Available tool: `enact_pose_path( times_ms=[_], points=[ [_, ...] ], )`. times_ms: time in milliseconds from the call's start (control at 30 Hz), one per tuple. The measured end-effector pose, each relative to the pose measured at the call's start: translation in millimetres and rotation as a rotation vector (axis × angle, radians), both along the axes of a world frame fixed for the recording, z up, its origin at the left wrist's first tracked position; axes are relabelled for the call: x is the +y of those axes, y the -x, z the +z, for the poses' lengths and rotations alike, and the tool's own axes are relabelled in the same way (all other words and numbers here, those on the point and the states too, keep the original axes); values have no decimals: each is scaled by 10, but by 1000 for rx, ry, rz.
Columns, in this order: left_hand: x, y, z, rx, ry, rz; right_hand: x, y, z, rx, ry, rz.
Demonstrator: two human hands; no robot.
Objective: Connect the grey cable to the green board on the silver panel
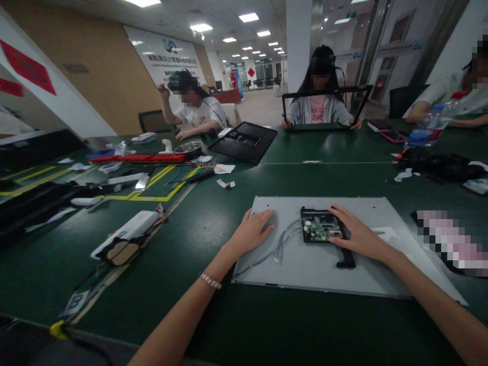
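A flat light-grey panel lies on the green table in front of me. On it sits a green circuit board in a black plastic bracket, whose arm sticks out toward me. Grey cables run from the board's left side across the panel to its left edge, with a small white connector on one end. My left hand rests on the panel's left edge, fingers stretched out, holding nothing. With thumb and fingers, my right hand grips the right side of the board and bracket.
A blurred-out item lies right of the panel. To the left are a white battery-like pack with wires, and black strips and tools. A black frame-like panel lies farther back. Across the table, a person holds up a black frame; others sit nearby.
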State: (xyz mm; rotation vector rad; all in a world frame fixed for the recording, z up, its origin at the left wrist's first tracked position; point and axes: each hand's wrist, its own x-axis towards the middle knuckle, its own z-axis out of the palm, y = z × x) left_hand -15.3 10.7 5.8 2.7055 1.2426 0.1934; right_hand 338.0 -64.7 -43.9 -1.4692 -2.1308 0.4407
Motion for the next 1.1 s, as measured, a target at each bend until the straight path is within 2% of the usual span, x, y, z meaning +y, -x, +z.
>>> enact_pose_path(
  times_ms=[867, 1100],
  points=[
    [-32, -22, -15, -13, -44, 33, 2, 7, -53, -1, 5, 1],
    [-84, -125, 7, 22, -95, 51, 21, -6, -121, 16, -40, 16]
  ],
)
